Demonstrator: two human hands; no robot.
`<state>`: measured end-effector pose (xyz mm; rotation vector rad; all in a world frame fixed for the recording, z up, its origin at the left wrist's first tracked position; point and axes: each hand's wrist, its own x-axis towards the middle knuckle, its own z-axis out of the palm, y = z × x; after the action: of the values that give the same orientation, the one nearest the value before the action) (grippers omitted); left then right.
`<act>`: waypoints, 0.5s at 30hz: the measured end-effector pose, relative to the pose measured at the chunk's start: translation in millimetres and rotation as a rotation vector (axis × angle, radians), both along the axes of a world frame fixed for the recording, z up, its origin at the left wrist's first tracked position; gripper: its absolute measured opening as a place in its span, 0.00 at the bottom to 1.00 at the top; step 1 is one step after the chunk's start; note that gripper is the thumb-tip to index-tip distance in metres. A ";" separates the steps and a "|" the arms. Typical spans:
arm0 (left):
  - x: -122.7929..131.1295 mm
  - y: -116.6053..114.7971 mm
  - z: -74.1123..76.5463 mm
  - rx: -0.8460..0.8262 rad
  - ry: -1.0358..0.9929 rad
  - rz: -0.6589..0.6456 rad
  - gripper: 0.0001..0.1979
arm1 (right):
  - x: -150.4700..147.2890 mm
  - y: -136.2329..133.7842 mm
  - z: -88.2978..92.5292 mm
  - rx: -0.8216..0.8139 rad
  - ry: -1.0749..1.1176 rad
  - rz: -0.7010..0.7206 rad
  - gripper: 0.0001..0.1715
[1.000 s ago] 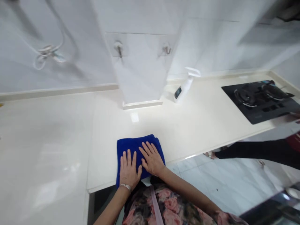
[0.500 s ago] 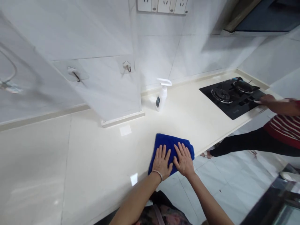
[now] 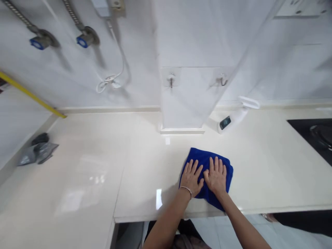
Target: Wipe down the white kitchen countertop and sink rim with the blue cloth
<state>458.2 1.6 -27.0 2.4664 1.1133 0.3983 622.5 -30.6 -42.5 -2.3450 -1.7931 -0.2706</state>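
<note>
A blue cloth [image 3: 207, 157] lies flat on the cream countertop [image 3: 145, 162], with one corner reaching the front edge. My left hand [image 3: 191, 178], a bracelet at its wrist, rests palm down on the cloth's left part with fingers spread. On the right part of the cloth my right hand [image 3: 216, 176] presses flat, fingers stretched out and thumb apart. Beyond the hands, near the wall, stands a white spray bottle [image 3: 234, 117] with a dark label.
A wall pillar [image 3: 189, 103] with two hooks juts onto the counter. At the right is a black gas hob [image 3: 319, 133]. Grey plastic bags [image 3: 38, 152] lie far left near a yellow strip [image 3: 31, 93]. Water valves [image 3: 85, 39] and a white cable [image 3: 110, 79] are on the wall. Another person's leg [image 3: 303, 221] shows lower right.
My view has swung left, bringing the valves, cable and bags into sight. Both hands stay flat on the cloth, which now sits squarer in front of the pillar. The co-worker's arm has left view.
</note>
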 end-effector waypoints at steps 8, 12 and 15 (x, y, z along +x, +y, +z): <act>-150.8 -32.4 7.6 0.036 0.114 0.493 0.35 | -155.1 52.7 24.5 -0.086 0.105 0.497 0.41; -219.6 -86.5 13.6 0.053 0.202 0.736 0.32 | -239.7 38.4 30.3 -0.131 0.178 0.757 0.43; -248.4 -113.7 17.3 0.076 0.233 0.825 0.31 | -273.3 18.5 30.0 -0.129 0.209 0.859 0.41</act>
<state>209.9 -112.1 -9.8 2.0324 2.2337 0.3816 349.3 -12.1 -12.4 -1.3815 -2.5214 0.2090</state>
